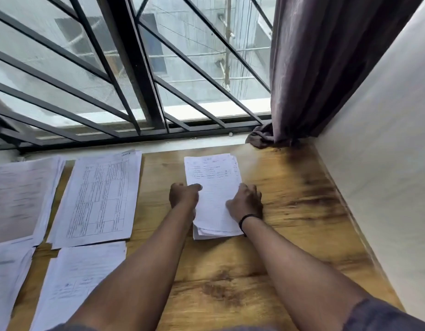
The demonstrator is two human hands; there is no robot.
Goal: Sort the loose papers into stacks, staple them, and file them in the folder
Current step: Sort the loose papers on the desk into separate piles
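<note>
Head view, wooden table (266, 271) set against a barred window (135, 68). Centre: a stack of papers (214, 177) lies flat on the table, long side running away from the person, top sheet w/ faint handwritten lines. Left hand (184, 195) sits at the stack's left edge, fingers curled, thumb laid on the top sheet, so it pinches that edge. Right hand (246, 203) sits at the right edge, thumb on top of the sheet, fingers bent down along the side of the stack; a dark band (248, 219) circles that wrist. Both hands thus hold the stack between them, approx. at mid-length; its near corner shows several sheets slightly fanned.

Left of the stack, well apart from it: a printed form pile (99, 199) w/ ruled tables, a blurred pile (20, 197) at the far left edge, and two more piles nearer the person, one w/ handwriting (80, 283) and one at the edge (6, 283). Right side: a purple curtain (326, 68) hangs to the sill, its hem bunched at the table's far corner, beside a pale wall (386, 151).
</note>
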